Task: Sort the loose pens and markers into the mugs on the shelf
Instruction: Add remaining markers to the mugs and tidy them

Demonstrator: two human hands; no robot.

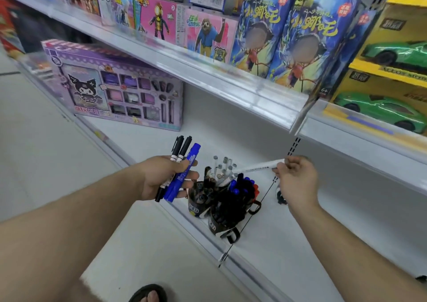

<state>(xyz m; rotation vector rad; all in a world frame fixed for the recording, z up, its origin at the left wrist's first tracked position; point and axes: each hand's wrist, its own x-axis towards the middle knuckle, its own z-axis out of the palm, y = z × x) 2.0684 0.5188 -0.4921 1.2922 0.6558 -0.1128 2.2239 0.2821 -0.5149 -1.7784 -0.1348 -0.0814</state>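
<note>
Low on the white shelf (288, 232), two dark mugs (219, 223) bristle with pens. Above them, the right hand (297, 176) pinches a white marker (256, 168) by its far end, while the left hand's (166, 176) grip curls round a bundle of black and blue markers (179, 170).

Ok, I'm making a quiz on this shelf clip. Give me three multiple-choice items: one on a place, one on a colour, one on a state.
1. Where do the mugs stand?
A. on the bottom shelf
B. on the floor
C. on the upper shelf

2. What colour is the thick marker in the left hand?
A. red
B. blue
C. green

3. What is the right hand doing?
A. hanging idle
B. pressing a box
C. pinching a white pen

Answers:
1 A: they sit on the lowest white board.
2 B: its barrel and cap are blue.
3 C: fingertips grip the pen's end above the mugs.
</note>
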